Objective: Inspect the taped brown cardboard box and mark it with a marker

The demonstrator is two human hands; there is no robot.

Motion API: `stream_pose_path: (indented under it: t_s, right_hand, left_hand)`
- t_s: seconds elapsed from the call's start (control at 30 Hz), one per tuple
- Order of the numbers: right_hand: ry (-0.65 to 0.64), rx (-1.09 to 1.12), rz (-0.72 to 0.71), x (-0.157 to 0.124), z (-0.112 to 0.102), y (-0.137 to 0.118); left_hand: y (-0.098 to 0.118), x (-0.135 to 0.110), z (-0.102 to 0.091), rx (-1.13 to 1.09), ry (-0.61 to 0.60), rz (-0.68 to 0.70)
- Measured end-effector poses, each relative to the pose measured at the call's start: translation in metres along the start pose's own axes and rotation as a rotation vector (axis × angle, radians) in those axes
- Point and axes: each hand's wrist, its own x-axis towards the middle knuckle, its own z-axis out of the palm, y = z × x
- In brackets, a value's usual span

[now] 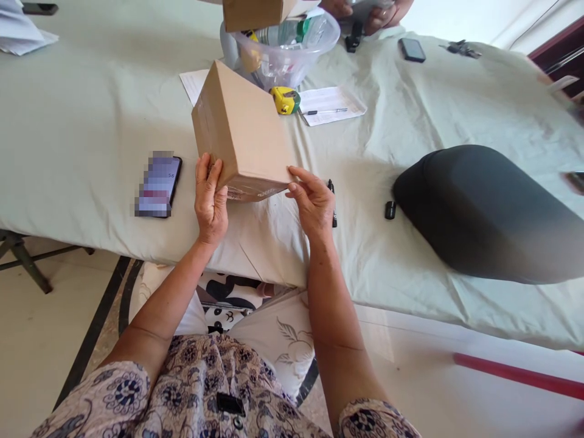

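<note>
Between my two hands is a brown cardboard box (260, 128), tilted over the cloth-covered table. My left hand (211, 198) grips its near left corner, fingers on the taped side. At the near right corner, my right hand (312, 198) pinches the edge between thumb and fingers. A black marker (334, 204) lies just right of my right hand, partly hidden by it. Left of the box rests a phone (159, 185) with its screen lit. Behind the box sit a yellow and green tape measure (285, 100) and a paper pad (331, 104) with a pen (326, 112) on it.
A clear plastic basin (292, 64) holding bottles stands at the back, with another cardboard box (255, 15) above it. Another person's hands (378, 17) are beyond. A large dark rounded object (488, 213) and a small black cap (390, 210) lie to the right; keys (463, 48) are farther back.
</note>
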Motion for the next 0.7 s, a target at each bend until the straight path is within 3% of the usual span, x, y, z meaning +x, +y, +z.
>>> stream_pose_path:
  t_s: [0.13,0.3,0.5,0.7]
  right_hand:
    - [-0.087,0.11,0.114,0.0,-0.004,-0.005]
    - [-0.014,0.101,0.122,0.001,-0.004,-0.01]
    - [-0.045,0.084,0.141,0.003,0.001,0.003]
    - [-0.05,-0.084,0.133,-0.001,0.005,0.011]
  left_hand:
    - [0.001,0.002,-0.003,0.014,-0.016,-0.007]
    - [0.009,0.011,-0.001,-0.036,-0.064,0.06]
    - [0.031,0.026,0.009,0.02,-0.037,-0.03]
    - [0.045,0.029,0.011,0.061,-0.143,-0.2]
